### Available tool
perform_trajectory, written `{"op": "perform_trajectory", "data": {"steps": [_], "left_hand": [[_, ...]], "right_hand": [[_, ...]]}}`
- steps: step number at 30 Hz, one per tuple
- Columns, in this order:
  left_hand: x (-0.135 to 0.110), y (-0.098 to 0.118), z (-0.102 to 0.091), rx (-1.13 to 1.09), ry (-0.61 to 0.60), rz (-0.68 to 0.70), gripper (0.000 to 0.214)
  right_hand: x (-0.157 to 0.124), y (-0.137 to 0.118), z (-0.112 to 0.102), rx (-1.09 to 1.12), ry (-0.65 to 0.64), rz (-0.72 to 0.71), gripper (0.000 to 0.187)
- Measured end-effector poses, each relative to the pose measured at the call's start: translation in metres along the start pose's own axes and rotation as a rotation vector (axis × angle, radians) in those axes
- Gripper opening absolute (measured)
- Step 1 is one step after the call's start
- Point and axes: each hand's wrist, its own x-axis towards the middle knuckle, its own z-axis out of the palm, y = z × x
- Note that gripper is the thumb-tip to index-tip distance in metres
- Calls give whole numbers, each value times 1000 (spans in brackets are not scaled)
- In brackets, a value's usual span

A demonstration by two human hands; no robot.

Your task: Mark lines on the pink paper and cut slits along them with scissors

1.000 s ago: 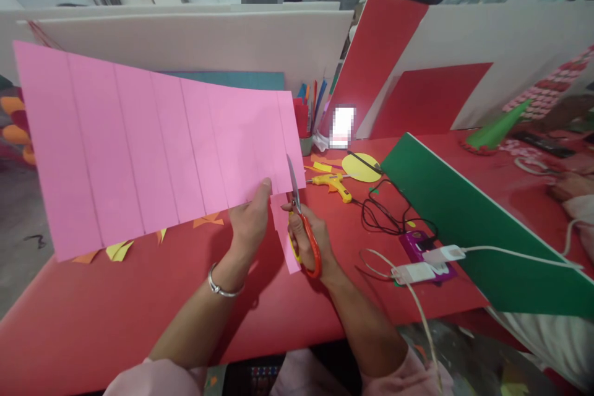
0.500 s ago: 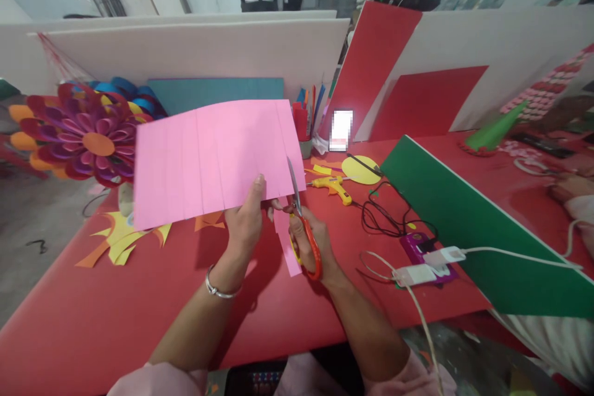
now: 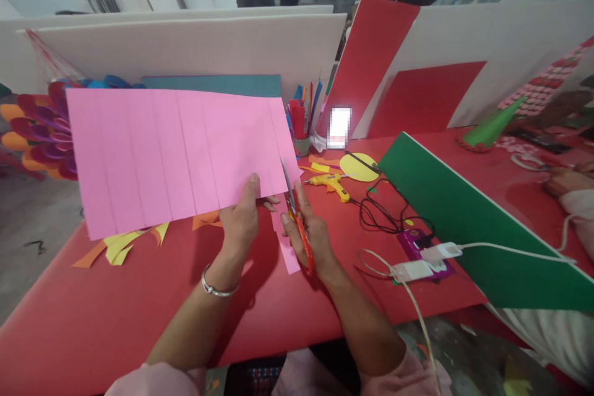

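A large pink paper sheet (image 3: 153,154) with several parallel crease lines is held up above the table. My left hand (image 3: 241,219) pinches its lower edge, thumb on the near face and fingers behind. In my right hand (image 3: 313,238) is a pair of scissors (image 3: 304,238) with red-orange handles. Their blades lie at the sheet's right end, near its lower edge, pointing up and away. The right index finger is stretched toward the sheet's lower right corner. Under the hands, a narrow pink paper strip (image 3: 288,253) rests on the tabletop.
A yellow glue gun (image 3: 330,184) lies right of the hands, its black cord (image 3: 385,213) near a purple power strip (image 3: 420,244) with white plugs. A green board (image 3: 464,216) leans at right. Yellow and orange scraps (image 3: 120,247) lie left; a pen holder (image 3: 301,145) stands behind.
The pink sheet's left end has swung toward me and left, so more of its face shows and it covers more of the paper flower. My right index finger has straightened toward the sheet.
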Motion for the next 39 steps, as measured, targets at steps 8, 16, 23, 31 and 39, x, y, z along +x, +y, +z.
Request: {"op": "perform_trajectory", "data": {"steps": [8, 16, 23, 31, 39], "left_hand": [[-3, 3, 1, -17, -20, -3, 26], [-10, 0, 2, -29, -52, 9, 28], [-15, -1, 2, 21, -49, -32, 37], [-30, -16, -20, -40, 21, -85, 35], [-35, -18, -35, -41, 65, -58, 30]], "right_hand": [[1, -1, -3, -136, 9, -42, 76], [2, 2, -2, -23, -9, 54, 79], [4, 9, -2, 17, 30, 81, 79], [-2, 13, 10, 11, -62, 40, 79], [-2, 16, 18, 34, -82, 92, 64]]}}
